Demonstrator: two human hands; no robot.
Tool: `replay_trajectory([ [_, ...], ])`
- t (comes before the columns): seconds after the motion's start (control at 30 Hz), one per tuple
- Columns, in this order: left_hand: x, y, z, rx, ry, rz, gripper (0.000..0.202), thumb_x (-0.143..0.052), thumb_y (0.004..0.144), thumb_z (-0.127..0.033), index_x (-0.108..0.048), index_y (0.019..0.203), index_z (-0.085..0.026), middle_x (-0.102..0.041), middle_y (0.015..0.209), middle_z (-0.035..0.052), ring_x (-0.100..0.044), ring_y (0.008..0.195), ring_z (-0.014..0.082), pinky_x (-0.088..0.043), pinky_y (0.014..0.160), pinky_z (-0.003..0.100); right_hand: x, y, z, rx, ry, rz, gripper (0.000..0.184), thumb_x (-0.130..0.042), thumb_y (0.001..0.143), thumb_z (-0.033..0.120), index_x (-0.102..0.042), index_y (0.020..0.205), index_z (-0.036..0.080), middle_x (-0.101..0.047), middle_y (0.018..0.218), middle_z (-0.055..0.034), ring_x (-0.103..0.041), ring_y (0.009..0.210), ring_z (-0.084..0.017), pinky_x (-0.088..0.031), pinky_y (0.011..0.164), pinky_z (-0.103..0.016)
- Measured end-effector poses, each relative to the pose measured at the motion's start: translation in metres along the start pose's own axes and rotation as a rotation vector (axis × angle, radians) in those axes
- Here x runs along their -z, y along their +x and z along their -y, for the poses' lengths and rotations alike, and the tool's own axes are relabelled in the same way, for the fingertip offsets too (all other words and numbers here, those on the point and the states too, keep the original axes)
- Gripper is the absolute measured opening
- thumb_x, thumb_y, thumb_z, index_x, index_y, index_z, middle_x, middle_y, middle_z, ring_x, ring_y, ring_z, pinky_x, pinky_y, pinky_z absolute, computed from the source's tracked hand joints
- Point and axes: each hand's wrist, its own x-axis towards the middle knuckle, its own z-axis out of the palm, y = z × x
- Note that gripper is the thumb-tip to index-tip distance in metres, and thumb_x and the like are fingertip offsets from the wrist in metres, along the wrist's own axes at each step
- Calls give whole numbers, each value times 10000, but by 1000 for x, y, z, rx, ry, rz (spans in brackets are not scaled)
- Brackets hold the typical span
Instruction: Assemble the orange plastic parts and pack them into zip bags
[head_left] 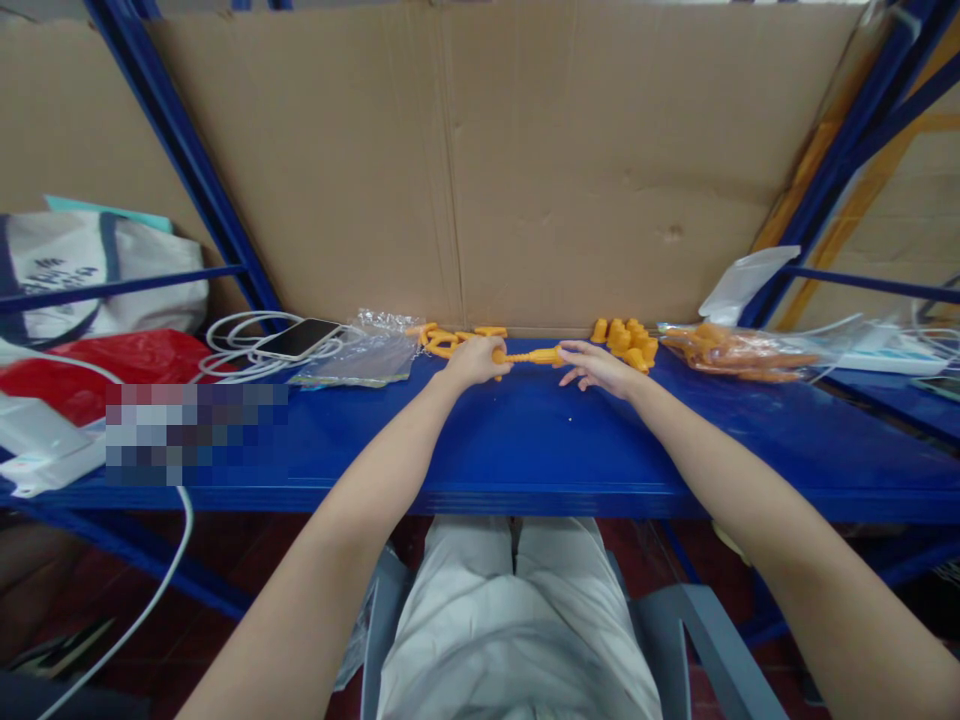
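A slim yellow plastic piece (523, 357) stretches level between my two hands, just above the blue table. Its middle looks ribbed or threaded, and a wider sleeve-like part (545, 355) forms its right end. My left hand (474, 363) is closed around the left end and hides part of it. With thumb and forefinger, my right hand (600, 370) pinches the wider end, while its other fingers are loosely spread. Beyond my left hand lie several yellow plastic parts (442, 340), some ring-shaped. Several small yellow caps (627, 340) are grouped behind my right hand.
A clear plastic bag (367, 350), a phone (300, 339) and coiled white cable (232, 330) lie left on the blue table (540, 440). At right is a clear bag of yellow parts (731, 350). Cardboard (525, 170) stands behind; blue frame posts (187, 150) rise at both sides.
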Motion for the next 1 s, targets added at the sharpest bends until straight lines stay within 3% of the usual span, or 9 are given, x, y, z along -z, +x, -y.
replay_trajectory([
  [0.07,1,0,0,4,0,12,246,-698,779,-345,-699,960,-179,-737,899,73,-677,872,233,-499,763,308,1,-1,-1,31,-1,-4,315,-688,891,232,-578,1185,204,-727,1092,-88,-689,633,-105,-485,455,-167],
  [0.17,3,-1,-2,4,4,16,284,-667,814,-400,-697,978,-171,-740,907,85,-682,873,244,-497,763,314,1,-1,-1,50,0,-13,188,-680,889,183,-611,1064,178,-730,1018,-81,-656,597,-83,-518,506,-171],
  [0.23,4,-2,-3,0,6,5,295,-657,823,-411,-697,980,-165,-742,921,94,-684,892,255,-493,766,316,0,-1,-1,53,0,-7,103,-678,905,236,-619,959,170,-728,906,-67,-630,560,-76,-503,488,-163],
  [0.47,0,-2,-3,-29,-49,-44,241,-676,807,-389,-692,915,-174,-735,838,69,-681,837,237,-465,716,295,-2,-1,4,-18,-19,-18,333,-601,957,419,-550,741,170,-591,550,-1,-530,416,-74,-377,370,-160],
  [0.6,-3,0,1,-48,-89,-81,208,-695,787,-373,-686,863,-180,-721,790,61,-670,786,230,-444,671,288,0,-1,4,-17,-3,-8,247,-628,944,389,-578,832,174,-660,659,-18,-567,447,-83,-401,376,-172],
  [0.7,-5,1,2,-53,-83,-106,194,-698,781,-366,-685,845,-183,-715,778,53,-660,757,215,-430,646,276,4,-1,3,49,37,27,195,-753,848,239,-601,962,197,-706,801,-6,-636,543,-99,-482,454,-188],
  [0.8,-6,1,2,-72,-80,-119,195,-703,780,-360,-688,846,-176,-709,767,50,-650,737,205,-417,632,269,8,-1,2,74,30,60,201,-777,807,160,-619,929,183,-708,784,-3,-624,533,-89,-487,480,-187],
  [0.87,-6,1,0,-86,-86,-121,201,-709,780,-354,-692,852,-167,-708,769,55,-650,737,207,-416,635,272,9,-1,2,76,7,83,153,-760,840,235,-625,834,161,-699,722,-19,-585,487,-74,-461,463,-180],
  [1.0,-7,0,-2,-115,-96,-143,192,-721,766,-341,-694,849,-171,-709,786,51,-655,764,211,-420,659,275,11,0,2,80,-25,100,397,-733,854,443,-558,637,162,-594,518,-8,-478,394,-60,-375,395,-180],
])
